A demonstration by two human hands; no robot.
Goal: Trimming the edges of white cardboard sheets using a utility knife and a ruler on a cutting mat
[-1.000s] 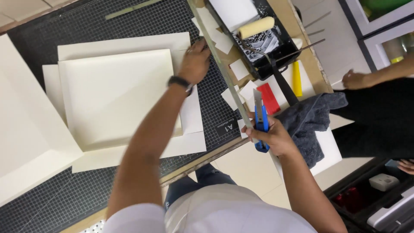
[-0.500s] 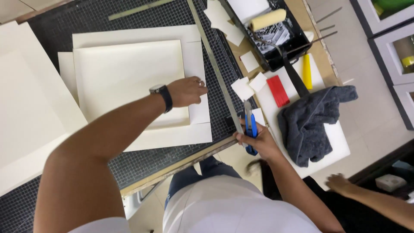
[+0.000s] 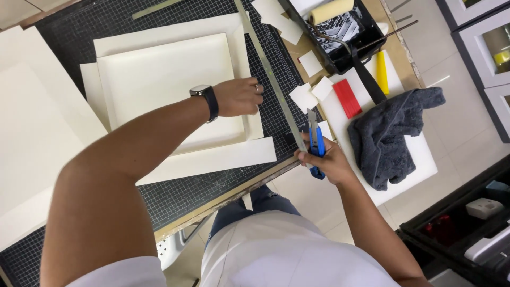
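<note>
Hidden or cut off: the blade end of the blue-handled utility knife (image 3: 315, 142) is lying against the long steel ruler (image 3: 271, 79), so whether the blade is out is hard to tell; the lower handle is disappearing inside the fist. The large cream sheet (image 3: 26, 138) at the left is running out of view.
Left hand (image 3: 237, 96): is resting knuckles-up on the right edge of the raised cream rectangular board (image 3: 164, 85), fingers curled together and pressing down, gripping nothing; a dark wristwatch (image 3: 206, 99) is sitting on the wrist.
Right hand (image 3: 329, 162): is closing in a fist around the knife handle at the table's near edge, just beside the ruler's lower end.
Board: pale cream, matte, unmarked, lying flat on a wider cream paper sheet (image 3: 212, 159) whose margins are showing on all sides.
Location: board and sheet are lying on the black gridded cutting mat (image 3: 202, 191), left of the ruler, which is slanting from the top edge down to the knife.
Surroundings: small cream offcut squares (image 3: 304, 98) are lying right of the ruler; a black paint tray with a cream roller (image 3: 340, 26), a red flat block (image 3: 347, 98), a yellow tool (image 3: 381, 72) and a crumpled dark grey cloth (image 3: 390, 135) are sitting further right.
</note>
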